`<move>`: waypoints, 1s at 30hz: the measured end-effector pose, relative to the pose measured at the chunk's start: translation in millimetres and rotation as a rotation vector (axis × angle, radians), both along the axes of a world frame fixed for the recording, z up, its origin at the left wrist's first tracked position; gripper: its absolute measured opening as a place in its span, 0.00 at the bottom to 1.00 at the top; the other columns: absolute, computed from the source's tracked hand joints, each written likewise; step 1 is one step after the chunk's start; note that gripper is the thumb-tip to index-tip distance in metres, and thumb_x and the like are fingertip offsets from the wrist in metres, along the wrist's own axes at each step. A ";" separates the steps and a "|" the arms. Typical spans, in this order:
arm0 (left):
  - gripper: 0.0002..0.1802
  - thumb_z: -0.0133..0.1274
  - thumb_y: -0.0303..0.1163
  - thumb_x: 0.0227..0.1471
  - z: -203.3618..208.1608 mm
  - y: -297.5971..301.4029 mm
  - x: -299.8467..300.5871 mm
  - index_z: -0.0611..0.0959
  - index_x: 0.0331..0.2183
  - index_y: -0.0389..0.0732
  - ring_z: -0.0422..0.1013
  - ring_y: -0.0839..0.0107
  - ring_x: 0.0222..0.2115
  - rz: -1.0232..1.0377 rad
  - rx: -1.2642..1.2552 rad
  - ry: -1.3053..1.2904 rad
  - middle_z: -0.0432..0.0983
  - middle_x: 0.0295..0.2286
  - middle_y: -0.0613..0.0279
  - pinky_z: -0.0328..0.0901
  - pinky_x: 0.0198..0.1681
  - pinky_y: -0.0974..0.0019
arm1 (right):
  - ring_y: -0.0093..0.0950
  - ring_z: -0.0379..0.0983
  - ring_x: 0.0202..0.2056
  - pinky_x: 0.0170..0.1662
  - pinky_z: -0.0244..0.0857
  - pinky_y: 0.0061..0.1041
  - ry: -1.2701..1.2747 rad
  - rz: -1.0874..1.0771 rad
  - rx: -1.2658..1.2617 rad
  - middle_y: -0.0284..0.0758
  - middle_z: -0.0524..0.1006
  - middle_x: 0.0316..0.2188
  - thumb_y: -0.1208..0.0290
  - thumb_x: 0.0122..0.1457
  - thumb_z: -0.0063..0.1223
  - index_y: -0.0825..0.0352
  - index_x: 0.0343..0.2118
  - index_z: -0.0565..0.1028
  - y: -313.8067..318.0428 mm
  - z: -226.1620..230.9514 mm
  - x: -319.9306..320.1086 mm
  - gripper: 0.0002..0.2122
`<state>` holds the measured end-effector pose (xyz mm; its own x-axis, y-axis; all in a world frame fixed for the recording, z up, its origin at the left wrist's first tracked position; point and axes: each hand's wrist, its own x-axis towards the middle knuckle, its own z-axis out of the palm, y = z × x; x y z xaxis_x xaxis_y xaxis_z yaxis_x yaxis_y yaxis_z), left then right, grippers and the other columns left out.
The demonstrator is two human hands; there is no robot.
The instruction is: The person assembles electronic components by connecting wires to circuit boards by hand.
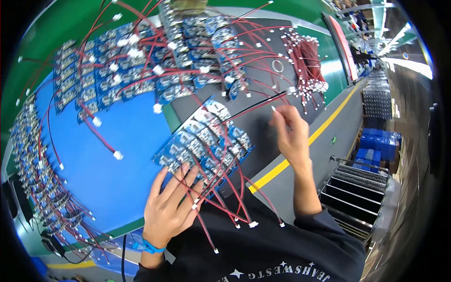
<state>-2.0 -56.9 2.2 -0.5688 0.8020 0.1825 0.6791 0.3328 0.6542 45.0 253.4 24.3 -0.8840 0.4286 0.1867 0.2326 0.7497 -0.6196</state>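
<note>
A panel of blue circuit boards [190, 141] lies tilted in front of me, with red and black wires and white plugs trailing off its near side. My left hand [171, 204] has its fingers stretched over the panel's near left corner, touching boards and wires. To the right of the panel, my right hand [292, 134] is raised with thumb and forefinger pinched together. A small white tip shows at those fingers; I cannot make out what it is. Just above them, a red and black wire [258, 104] runs from the panel to a white plug [291, 90].
More wired board panels [122, 61] cover the far side of the bench. A stack of boards [40, 164] stands along the left of the blue mat [108, 183]. Bundled red wires [307, 61] lie at the far right. A metal rack [354, 190] and blue bins [379, 141] stand beyond the bench.
</note>
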 end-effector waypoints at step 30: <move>0.16 0.58 0.34 0.44 -4.7 -1.5 0.2 0.84 0.38 0.40 0.64 0.60 0.58 -0.001 0.029 0.019 0.73 0.51 0.56 0.53 0.61 0.48 | 0.40 0.72 0.23 0.26 0.67 0.36 -0.365 0.385 0.103 0.38 0.72 0.27 0.75 0.47 0.61 0.70 0.24 0.73 -107.2 34.5 16.8 0.07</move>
<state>-1.8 -58.4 -2.5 -0.5642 0.7967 0.2167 0.6918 0.3129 0.6508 61.8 146.2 58.8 -0.9888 0.0561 -0.1384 0.1152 0.8759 -0.4685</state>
